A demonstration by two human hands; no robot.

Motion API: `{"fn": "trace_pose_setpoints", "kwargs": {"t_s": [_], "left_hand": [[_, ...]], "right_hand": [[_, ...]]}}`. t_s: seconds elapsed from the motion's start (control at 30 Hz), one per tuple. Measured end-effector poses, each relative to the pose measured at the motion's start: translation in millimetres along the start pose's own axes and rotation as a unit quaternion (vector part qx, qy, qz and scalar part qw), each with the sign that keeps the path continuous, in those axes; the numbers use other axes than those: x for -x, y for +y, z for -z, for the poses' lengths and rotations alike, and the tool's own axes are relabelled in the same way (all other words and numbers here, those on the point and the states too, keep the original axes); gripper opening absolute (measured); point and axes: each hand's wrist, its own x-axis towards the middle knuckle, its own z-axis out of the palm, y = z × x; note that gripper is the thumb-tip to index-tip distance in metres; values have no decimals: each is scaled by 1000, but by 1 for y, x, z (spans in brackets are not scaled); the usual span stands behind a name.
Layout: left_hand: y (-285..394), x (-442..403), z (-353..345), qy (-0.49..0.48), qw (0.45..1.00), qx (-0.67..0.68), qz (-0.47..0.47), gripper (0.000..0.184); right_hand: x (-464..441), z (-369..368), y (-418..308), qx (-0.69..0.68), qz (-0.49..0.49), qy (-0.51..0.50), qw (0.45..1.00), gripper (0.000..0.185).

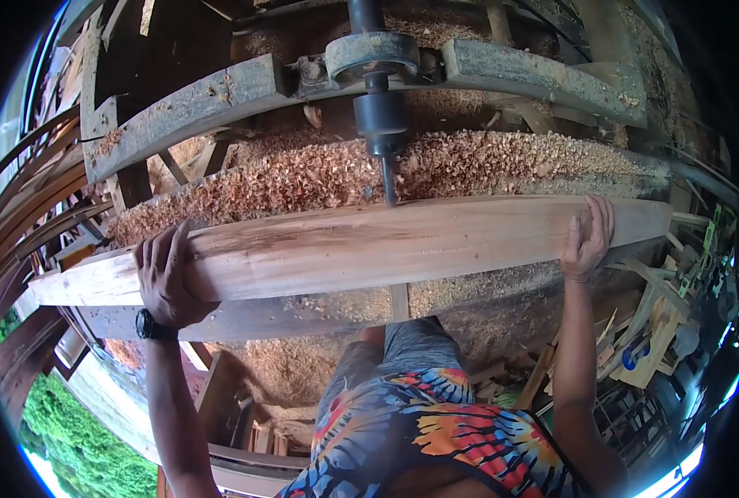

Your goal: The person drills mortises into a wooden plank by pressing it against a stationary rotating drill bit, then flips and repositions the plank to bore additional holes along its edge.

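A long pale wooden plank lies across the view in front of my body, with brown streaks on its left part. My left hand, with a dark watch at the wrist, grips the plank near its left end, fingers pointing to the far edge. Toward the right end, my right hand holds the plank with its fingers reaching the far edge. A drill bit in a dark chuck points at the plank's far edge near the middle. Whether the tip touches the wood, I cannot tell.
A thick bank of wood shavings lies behind the plank. A wooden crossbeam carries the round bearing housing of the drill shaft. Stacked boards stand at the left. Scrap wood and a green level are at the right.
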Motion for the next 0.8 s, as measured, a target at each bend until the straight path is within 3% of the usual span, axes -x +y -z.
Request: {"fn": "trace_pose_setpoints", "kwargs": {"t_s": [0.2, 0.8], "left_hand": [[-6, -4, 0, -7, 1000, 1, 17, 110], [4, -9, 2, 7, 999, -19, 31, 112]], "right_hand": [[-14, -3, -3, 3, 10, 5, 1000, 44], [-15, -8, 4, 11, 11, 21, 1000, 47]]}}
